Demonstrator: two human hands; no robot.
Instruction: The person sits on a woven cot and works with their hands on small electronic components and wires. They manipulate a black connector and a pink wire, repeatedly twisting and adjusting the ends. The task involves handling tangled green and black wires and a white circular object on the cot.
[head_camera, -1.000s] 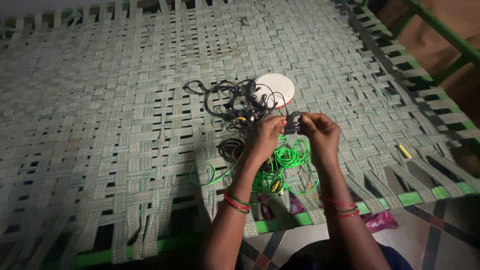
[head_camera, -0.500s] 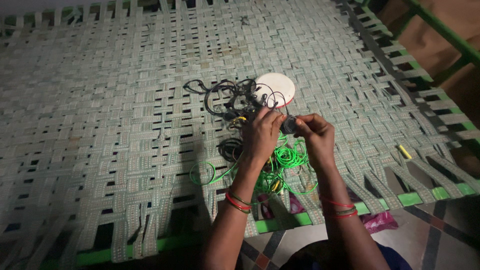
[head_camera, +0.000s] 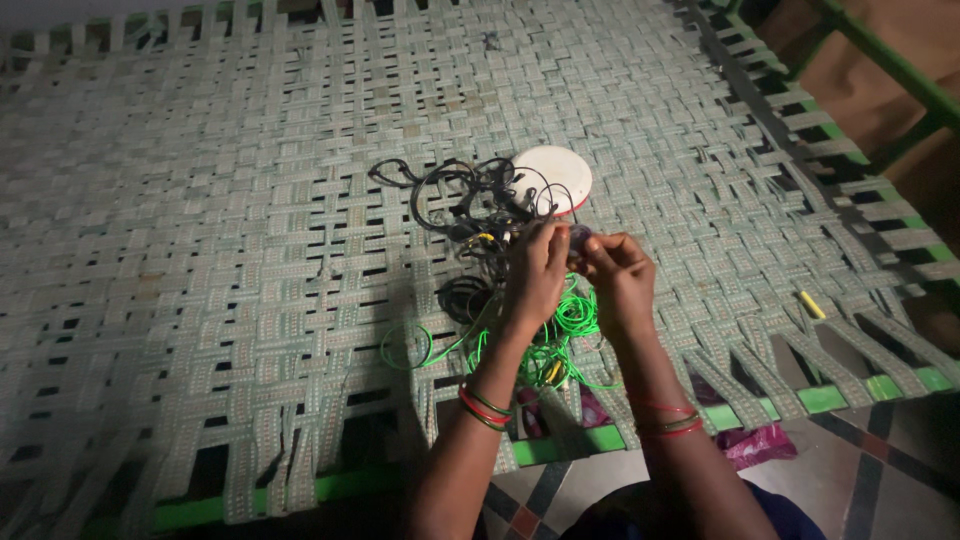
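Left hand (head_camera: 535, 272): raised over the woven cot, back of the hand toward the camera, fingers curled inward and pinched on a small dark part (head_camera: 578, 240). Right hand (head_camera: 622, 280): same height, fingers bent, thumb and forefinger closed on the opposite side of that part. The two hands meet at the fingertips; the part between them is too small and too dark to identify. Both forearms rise from the lower edge of the view, wrists straight, each wearing red and green bangles (head_camera: 482, 405).

Directly beneath the hands lies a loose bundle of green wire (head_camera: 560, 335). Just beyond the fingertips is a tangle of black cables (head_camera: 455, 200), touching a round white disc (head_camera: 552, 178). All rest on the woven strap bed surface (head_camera: 220, 250). A small yellow piece (head_camera: 812, 305) lies well apart to the right.
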